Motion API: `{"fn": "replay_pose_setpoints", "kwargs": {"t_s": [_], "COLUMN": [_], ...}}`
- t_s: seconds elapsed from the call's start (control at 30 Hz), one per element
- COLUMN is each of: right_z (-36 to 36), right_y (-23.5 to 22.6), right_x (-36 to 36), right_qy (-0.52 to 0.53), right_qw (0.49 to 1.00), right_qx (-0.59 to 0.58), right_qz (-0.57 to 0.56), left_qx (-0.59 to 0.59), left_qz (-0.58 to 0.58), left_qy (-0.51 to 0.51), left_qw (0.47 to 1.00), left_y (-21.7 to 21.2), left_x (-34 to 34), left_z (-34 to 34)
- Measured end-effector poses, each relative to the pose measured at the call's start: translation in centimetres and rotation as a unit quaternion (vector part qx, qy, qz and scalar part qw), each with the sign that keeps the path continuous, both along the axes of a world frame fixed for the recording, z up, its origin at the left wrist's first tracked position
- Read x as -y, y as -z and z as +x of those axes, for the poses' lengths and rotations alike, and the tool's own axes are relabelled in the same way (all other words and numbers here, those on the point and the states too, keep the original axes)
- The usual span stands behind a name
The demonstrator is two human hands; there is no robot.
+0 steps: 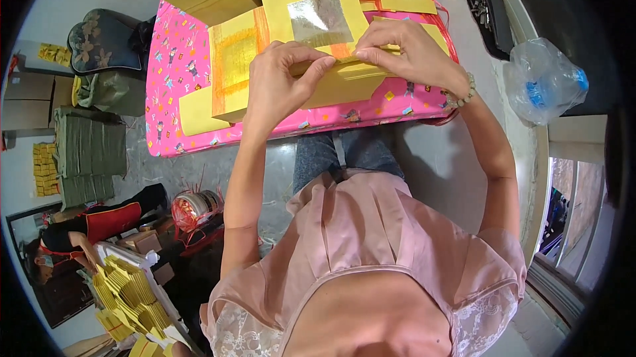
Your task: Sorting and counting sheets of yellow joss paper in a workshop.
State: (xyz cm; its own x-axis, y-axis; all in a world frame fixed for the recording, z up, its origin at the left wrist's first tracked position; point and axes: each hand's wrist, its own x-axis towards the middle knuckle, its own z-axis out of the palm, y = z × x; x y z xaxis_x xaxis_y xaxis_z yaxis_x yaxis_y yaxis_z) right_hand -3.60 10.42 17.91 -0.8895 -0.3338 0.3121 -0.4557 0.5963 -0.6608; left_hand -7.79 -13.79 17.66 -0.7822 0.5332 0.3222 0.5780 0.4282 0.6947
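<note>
A pink patterned tabletop (167,102) spans the upper head view. The yellow sheet (315,12) with a silver square lies across a yellow paper stack (331,96). Left hand (283,80) and right hand (412,53): each grip is clamped, thumb against fingers, on the sheet's near edge. For a straight edge, keep both thumbs level; press evenly.

At the left stands a flowered chair (105,37), with a green sack (109,94) just beside it and a stack of green bundles (89,148) near. At lower left, 1 co-worker (112,223) in red and black bends near a bucket (192,206) draped with red string (185,242). At the right, a clear jug (548,92) with 2 blue patches lies near a black case (489,22).
</note>
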Motion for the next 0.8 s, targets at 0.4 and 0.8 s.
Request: {"fn": "replay_pose_setpoints", "kwargs": {"t_s": [0.4,0.8], "right_z": [0.06,-0.16], "right_y": [-0.49,-0.57], "right_x": [-0.06,-0.18], "right_qy": [0.003,0.005], "right_qw": [0.998,0.997], "right_qx": [0.057,0.056], "right_qz": [0.042,0.050], "left_qx": [0.027,0.023], "left_qz": [0.012,0.022], "left_qy": [-0.029,-0.031], "left_qw": [0.999,0.999], "left_y": [0.19,0.16], "left_x": [-0.12,-0.30], "left_z": [0.00,-0.30]}}
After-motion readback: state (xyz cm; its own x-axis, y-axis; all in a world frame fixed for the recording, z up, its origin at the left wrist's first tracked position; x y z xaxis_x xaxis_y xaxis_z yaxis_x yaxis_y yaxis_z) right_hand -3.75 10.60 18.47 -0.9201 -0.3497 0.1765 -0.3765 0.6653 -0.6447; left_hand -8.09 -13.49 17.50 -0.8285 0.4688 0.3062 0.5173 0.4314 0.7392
